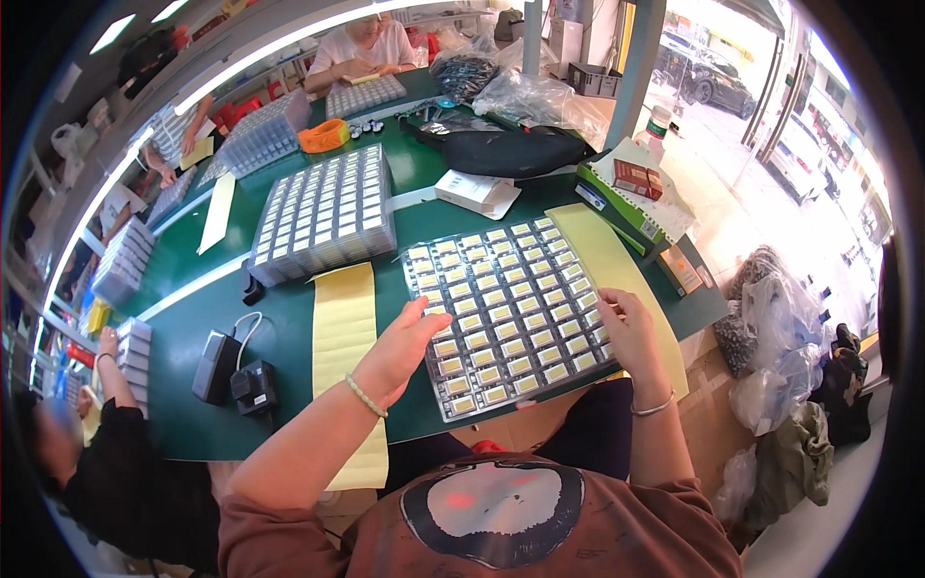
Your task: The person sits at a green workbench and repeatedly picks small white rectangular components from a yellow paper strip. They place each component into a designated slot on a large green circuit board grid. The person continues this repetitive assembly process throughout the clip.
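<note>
**Grey tray gripped at both short sides, long axis running 11 to 5**

Grey compartment tray full of small yellow-faced parts sits on the green table, dead centre in front of the person, overhanging the near table edge a bit at 6 o'clock.

Left hand: at the tray's 9 o'clock edge, fingers loosely together, palm angled onto the rim. Touching it, but can't tell if it's clamping or just resting. Bead bracelet on that wrist.

Right hand: at the tray's 3 o'clock edge, fingers curled over the outer row of cells, thumb toward the rim. Contact yes, firm grip unclear.

Key relation: tray lies between the two hands, both about equally near, each at one end of its short axis. Long axis tilts from 11 o'clock (far) to 5 o'clock (near).

Around it:
- yellow paper strip just beside the tray at 9 o'clock, passing under the left forearm
- second yellow sheet under the tray's 3 o'clock side
- stacked tray pile at 11 o'clock, well apart
- black power adapters at 9 o'clock, further out
</note>
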The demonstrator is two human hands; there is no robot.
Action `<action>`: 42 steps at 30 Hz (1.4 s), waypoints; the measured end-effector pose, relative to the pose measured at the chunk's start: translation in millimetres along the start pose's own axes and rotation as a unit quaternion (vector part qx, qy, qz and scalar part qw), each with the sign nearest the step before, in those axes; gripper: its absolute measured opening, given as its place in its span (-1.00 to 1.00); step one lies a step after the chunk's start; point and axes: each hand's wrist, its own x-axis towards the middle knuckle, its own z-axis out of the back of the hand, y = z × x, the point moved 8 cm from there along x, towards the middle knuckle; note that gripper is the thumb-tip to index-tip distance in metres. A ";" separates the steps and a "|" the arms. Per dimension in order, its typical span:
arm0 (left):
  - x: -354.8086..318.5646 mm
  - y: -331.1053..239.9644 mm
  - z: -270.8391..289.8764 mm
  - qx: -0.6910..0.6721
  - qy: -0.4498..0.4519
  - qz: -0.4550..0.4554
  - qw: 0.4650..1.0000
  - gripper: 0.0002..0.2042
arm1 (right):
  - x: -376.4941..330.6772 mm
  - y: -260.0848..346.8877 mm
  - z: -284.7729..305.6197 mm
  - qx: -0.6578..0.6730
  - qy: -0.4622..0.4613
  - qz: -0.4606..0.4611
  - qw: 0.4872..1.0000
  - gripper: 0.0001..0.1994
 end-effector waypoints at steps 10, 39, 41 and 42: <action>17.5 23.8 48.8 -0.100 -0.113 -0.013 0.988 -0.46 | 11.9 6.5 -10.9 0.191 0.153 -0.104 0.964 -0.69; 13.1 -105.9 265.2 -0.088 -0.267 -0.180 0.943 -0.67 | 115.3 151.2 -192.8 0.333 0.159 0.055 0.928 -0.67; 24.9 -109.4 297.4 -0.092 -0.299 -0.188 0.931 -0.63 | 124.7 168.3 -234.1 0.347 0.192 0.063 0.916 -0.67; 31.8 -110.6 311.0 -0.092 -0.316 -0.191 0.925 -0.61 | 132.5 165.9 -253.7 0.339 0.192 0.064 0.919 -0.66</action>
